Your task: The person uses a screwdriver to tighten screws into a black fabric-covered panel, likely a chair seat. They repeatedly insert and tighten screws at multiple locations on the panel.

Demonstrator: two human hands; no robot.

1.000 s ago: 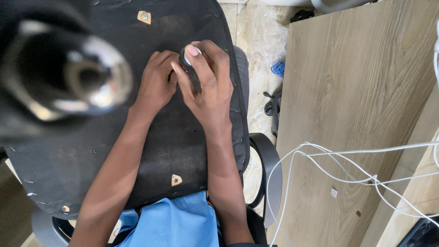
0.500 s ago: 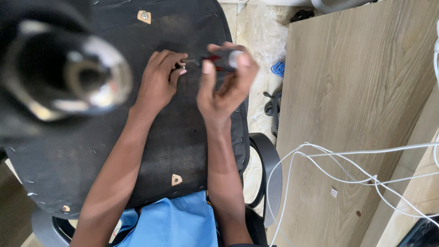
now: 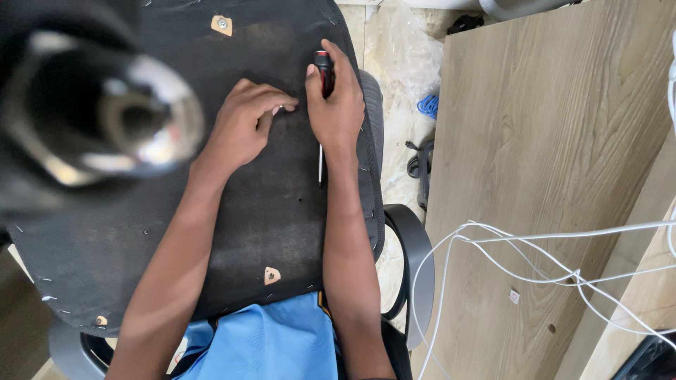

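soft even light, blurred foreground cylinder point(image 3: 98, 116)

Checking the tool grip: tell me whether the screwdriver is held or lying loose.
Held: the right hand wraps the screwdriver, its shaft pointing back along the wrist.

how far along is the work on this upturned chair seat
Done: the metal column stands mounted on the black seat underside. In hand: right hand grips a screwdriver; left hand pinches something small at the panel. Left: bracket holes look unfilled.
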